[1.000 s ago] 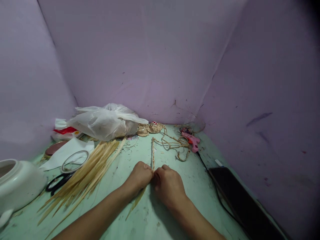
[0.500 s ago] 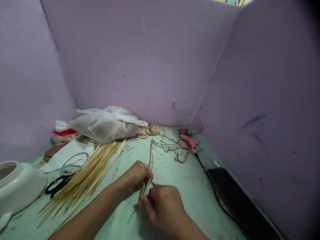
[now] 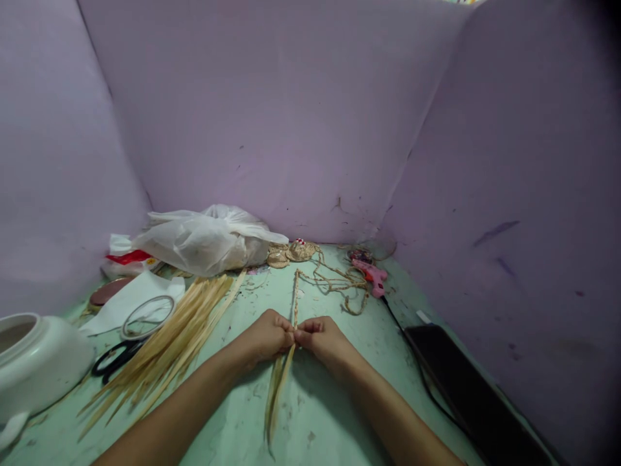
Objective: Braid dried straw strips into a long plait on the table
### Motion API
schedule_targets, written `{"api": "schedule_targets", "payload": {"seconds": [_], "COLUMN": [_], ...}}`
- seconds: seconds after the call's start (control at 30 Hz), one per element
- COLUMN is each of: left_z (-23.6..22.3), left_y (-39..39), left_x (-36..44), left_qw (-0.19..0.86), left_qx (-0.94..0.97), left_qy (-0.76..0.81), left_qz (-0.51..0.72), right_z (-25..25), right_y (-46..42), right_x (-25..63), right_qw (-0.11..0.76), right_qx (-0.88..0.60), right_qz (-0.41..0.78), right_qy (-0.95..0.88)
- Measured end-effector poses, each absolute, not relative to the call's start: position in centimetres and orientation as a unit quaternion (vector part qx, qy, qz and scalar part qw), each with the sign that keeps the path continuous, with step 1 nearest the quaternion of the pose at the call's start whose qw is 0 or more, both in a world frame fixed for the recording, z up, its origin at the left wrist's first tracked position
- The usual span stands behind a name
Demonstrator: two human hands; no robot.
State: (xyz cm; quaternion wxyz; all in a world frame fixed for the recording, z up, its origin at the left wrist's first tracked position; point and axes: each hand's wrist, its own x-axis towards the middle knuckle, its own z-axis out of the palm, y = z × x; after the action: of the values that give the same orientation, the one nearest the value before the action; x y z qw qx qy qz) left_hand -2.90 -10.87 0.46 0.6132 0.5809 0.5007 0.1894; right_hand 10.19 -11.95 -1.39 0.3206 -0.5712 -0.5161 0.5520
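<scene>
A thin braid of dried plant fibre runs straight away from me on the green table. My left hand is closed in a pinch on the near end of this braid. Right beside it, my right hand pinches the same spot, its fingertips meeting those of the left. Loose pale strips hang from under the fingers towards me. Beyond my hands the braid bends right into a tangled length of braided cord. Exactly how the strips cross between my fingertips is hidden.
Left lie a bundle of dried strips, black-handled scissors, a wire-like ring and a white pot. A plastic bag and coiled woven discs sit at the back. Right are a pink glue gun and a dark flat object.
My right hand has moved up and away from me to meet my left hand at the braid. The loose strips now hang straighter towards me. My left hand stays nearly in place.
</scene>
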Motion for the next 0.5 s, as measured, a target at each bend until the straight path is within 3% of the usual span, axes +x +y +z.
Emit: {"api": "schedule_targets", "payload": {"seconds": [0.13,0.33,0.5], "left_z": [0.8,2.4,3.1], "left_y": [-10.8,-12.4,-14.7], "left_x": [-3.1,-2.6,-1.2], "left_qw": [0.503,0.182,0.132], "left_qx": [0.663,0.741,0.764], "left_qy": [0.539,0.642,0.63], "left_qz": [0.132,0.073,0.033], "right_z": [-1.8,-1.9,-1.2], "right_y": [-12.0,-12.4,-13.0], "right_x": [10.5,9.5,9.2], "right_qw": [0.344,0.394,0.415], "right_qx": [-0.578,-0.592,-0.586], "right_qz": [0.546,0.56,0.59], "right_qy": [-0.5,-0.425,-0.369]}}
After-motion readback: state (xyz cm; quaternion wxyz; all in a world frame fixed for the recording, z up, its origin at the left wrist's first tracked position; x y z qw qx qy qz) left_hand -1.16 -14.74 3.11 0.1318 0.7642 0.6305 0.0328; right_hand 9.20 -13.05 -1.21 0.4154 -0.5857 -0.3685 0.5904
